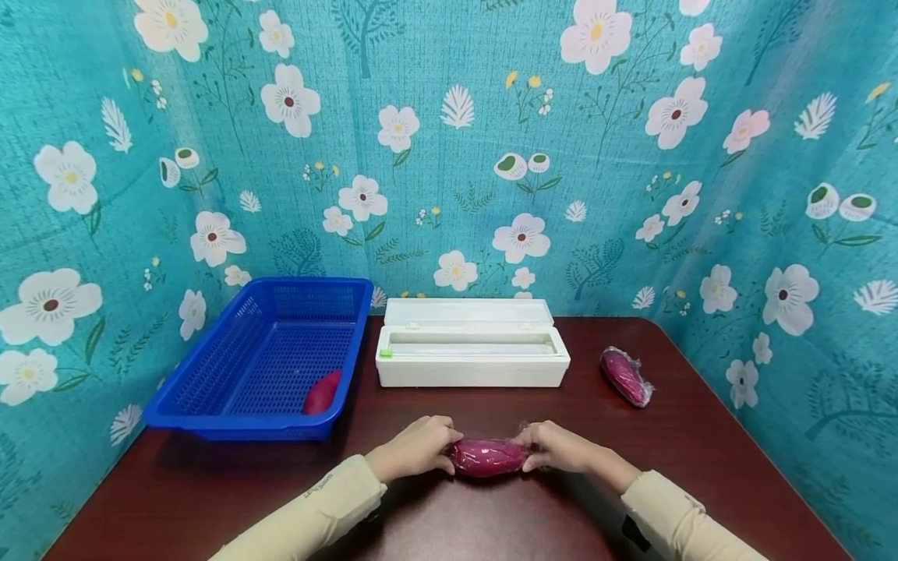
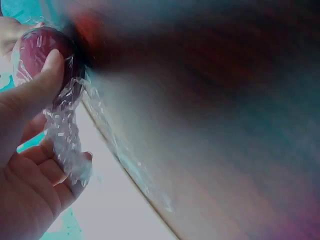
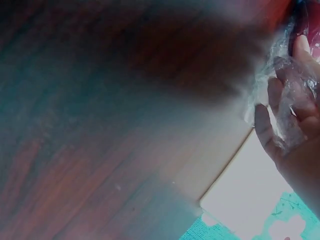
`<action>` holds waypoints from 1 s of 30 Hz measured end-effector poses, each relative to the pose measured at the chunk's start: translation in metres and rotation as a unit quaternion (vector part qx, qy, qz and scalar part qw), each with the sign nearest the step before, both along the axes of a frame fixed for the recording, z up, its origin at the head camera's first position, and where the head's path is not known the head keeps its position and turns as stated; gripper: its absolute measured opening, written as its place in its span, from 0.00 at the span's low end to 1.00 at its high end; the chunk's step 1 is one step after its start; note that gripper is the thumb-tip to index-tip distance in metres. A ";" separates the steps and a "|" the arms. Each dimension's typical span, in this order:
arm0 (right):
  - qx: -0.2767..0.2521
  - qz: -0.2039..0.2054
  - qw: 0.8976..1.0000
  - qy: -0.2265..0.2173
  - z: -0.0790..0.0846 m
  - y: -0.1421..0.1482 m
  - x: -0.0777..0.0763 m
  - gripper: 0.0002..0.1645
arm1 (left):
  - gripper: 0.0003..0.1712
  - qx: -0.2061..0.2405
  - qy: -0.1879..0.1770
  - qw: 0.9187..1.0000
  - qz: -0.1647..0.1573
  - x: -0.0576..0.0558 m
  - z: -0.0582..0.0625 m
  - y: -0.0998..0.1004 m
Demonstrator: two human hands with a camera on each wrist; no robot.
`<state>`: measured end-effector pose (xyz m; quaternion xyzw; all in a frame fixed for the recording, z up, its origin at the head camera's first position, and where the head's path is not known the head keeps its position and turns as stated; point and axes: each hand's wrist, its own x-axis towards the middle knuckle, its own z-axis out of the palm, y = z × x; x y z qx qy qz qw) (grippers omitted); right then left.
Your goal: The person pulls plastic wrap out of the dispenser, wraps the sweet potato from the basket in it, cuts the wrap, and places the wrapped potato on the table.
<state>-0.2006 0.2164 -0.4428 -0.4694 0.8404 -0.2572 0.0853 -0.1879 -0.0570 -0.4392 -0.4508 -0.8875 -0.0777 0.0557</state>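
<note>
A purple-red sweet potato (image 1: 488,458) in clear cling film is held level just above the front middle of the table. My left hand (image 1: 419,447) grips its left end, thumb on the wrapped skin, and a twisted tail of cling film (image 2: 67,140) runs down over the fingers in the left wrist view. At the other end my right hand (image 1: 559,447) pinches the sweet potato. Loose film (image 3: 292,100) bunches among the right fingers in the right wrist view, where the sweet potato is mostly cut off by the frame edge.
Behind the hands stands a white cling film box (image 1: 473,372) with its lid raised. A blue basket (image 1: 245,422) at the left contains an unwrapped sweet potato (image 1: 322,393). Another wrapped sweet potato (image 1: 625,376) lies at the right. A flowered curtain (image 1: 449,195) surrounds the table's back and sides.
</note>
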 end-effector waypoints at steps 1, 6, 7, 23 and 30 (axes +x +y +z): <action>0.000 -0.011 1.000 0.001 0.000 0.000 0.000 0.16 | 0.25 0.004 -0.007 1.000 0.002 -0.001 0.000 0.000; 0.010 -0.035 0.995 0.090 0.000 0.000 -0.001 0.15 | 0.16 0.024 -0.058 0.998 -0.009 -0.005 0.003 0.002; 0.015 -0.033 0.991 0.130 0.000 -0.001 -0.001 0.15 | 0.15 0.024 -0.067 0.997 -0.015 -0.007 0.004 0.002; 0.074 -0.152 0.953 0.252 -0.006 -0.027 0.005 0.12 | 0.15 -0.027 0.022 0.998 0.047 -0.018 0.008 0.011; -0.005 -0.149 0.971 0.187 -0.006 -0.029 0.001 0.12 | 0.14 0.011 -0.026 0.997 0.074 -0.012 0.004 0.013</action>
